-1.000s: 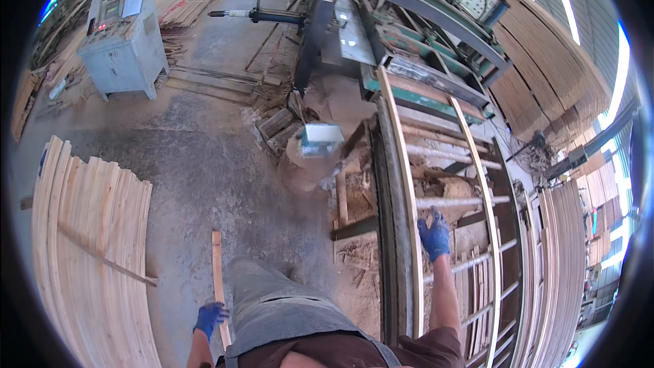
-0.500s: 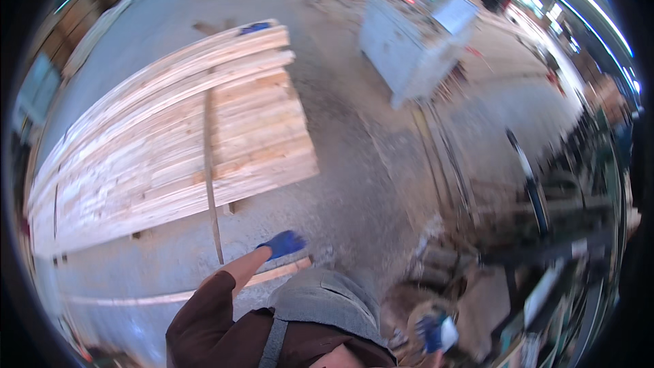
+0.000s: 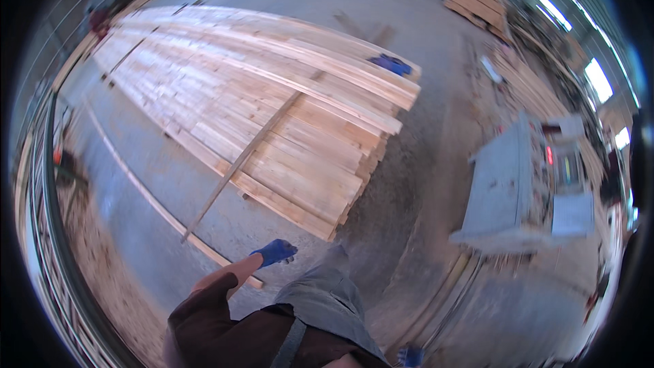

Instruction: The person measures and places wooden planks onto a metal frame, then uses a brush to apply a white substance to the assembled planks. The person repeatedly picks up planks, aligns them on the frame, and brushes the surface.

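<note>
1. We judge the step in hand to be stacking sawn lumber: our left hand (image 3: 275, 252), in a blue glove, hangs over the concrete floor (image 3: 136, 232) with fingers curled together, gripping nothing that we can see.
2. Our right hand (image 3: 411, 355) shows only as a blue glove at the lower edge; we cannot tell its state.
3. The board stack (image 3: 272, 109) lies ahead, with a thin slat (image 3: 242, 157) slanting off its near edge to the floor.
4. A long strip (image 3: 157, 208) lies on the floor near the left hand; a next move would call for stooping to reach it.
5. A blue glove (image 3: 391, 64) rests on the stack's far side; a grey machine cabinet (image 3: 507, 191) stands to the right, well apart.
</note>
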The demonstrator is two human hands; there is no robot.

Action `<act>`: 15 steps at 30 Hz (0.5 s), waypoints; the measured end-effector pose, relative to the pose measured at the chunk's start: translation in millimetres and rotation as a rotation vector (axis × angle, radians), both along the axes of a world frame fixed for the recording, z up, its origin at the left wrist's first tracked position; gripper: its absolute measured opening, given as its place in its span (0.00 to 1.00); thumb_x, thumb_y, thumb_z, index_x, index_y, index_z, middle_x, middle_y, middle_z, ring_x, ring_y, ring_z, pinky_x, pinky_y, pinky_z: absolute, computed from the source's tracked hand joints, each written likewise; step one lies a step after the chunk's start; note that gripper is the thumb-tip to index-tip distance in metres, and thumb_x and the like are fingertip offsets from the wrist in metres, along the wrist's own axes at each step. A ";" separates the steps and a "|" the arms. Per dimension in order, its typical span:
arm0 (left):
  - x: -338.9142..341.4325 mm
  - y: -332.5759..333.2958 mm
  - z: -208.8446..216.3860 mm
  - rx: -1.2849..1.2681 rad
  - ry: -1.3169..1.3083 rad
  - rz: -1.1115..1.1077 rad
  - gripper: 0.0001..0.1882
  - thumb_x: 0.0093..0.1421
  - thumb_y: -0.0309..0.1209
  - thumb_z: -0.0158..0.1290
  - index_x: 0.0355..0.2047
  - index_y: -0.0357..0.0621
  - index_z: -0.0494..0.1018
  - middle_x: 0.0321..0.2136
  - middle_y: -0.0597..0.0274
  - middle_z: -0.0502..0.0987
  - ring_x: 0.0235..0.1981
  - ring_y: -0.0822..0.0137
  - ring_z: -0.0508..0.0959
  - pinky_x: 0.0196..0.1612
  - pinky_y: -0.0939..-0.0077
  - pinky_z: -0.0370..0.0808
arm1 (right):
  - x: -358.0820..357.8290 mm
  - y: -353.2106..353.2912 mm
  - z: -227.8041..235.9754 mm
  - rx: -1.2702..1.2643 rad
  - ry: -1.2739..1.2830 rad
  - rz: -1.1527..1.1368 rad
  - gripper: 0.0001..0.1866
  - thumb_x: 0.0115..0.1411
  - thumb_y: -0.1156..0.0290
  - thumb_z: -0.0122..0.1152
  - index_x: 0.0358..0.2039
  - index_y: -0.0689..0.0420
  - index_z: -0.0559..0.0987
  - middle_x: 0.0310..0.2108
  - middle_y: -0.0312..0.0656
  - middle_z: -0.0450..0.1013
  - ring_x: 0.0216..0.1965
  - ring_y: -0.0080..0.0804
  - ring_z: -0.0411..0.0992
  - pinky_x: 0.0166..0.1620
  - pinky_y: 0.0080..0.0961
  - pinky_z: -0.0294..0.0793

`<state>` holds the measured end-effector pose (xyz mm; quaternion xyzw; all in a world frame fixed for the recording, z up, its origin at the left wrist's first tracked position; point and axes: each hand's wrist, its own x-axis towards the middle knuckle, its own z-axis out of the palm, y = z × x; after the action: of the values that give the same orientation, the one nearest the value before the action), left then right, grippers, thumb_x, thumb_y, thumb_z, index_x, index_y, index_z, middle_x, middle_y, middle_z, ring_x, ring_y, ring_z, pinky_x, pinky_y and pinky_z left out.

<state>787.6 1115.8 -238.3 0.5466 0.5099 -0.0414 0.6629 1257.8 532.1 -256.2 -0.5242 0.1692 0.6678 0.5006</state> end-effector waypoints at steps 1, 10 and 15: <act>11.1 6.2 11.7 -0.095 0.040 0.095 0.19 0.65 0.48 0.53 0.36 0.43 0.78 0.32 0.60 0.83 0.32 0.69 0.82 0.36 0.71 0.77 | 50.4 56.9 -9.3 -0.112 -0.311 0.029 0.11 0.64 0.62 0.54 0.40 0.56 0.76 0.27 0.42 0.77 0.25 0.31 0.75 0.24 0.24 0.72; 212.3 167.4 -4.6 -0.137 -0.359 0.613 0.23 0.65 0.49 0.55 0.49 0.44 0.77 0.38 0.61 0.83 0.35 0.70 0.82 0.40 0.74 0.78 | 223.2 643.8 28.0 0.420 -0.353 0.392 0.08 0.66 0.63 0.53 0.31 0.48 0.78 0.26 0.33 0.74 0.24 0.23 0.70 0.25 0.19 0.67; 316.8 296.9 6.3 0.079 -0.600 0.771 0.25 0.65 0.52 0.54 0.48 0.44 0.75 0.35 0.65 0.77 0.32 0.71 0.76 0.37 0.73 0.75 | 225.6 848.3 16.6 0.270 -0.341 0.575 0.05 0.66 0.70 0.54 0.41 0.53 0.75 0.29 0.30 0.72 0.27 0.19 0.70 0.29 0.20 0.72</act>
<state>1104.4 1412.8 -232.0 0.3306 0.4629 0.3858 0.7264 1483.4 1380.4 -239.6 -0.5835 -0.1608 0.7005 0.3782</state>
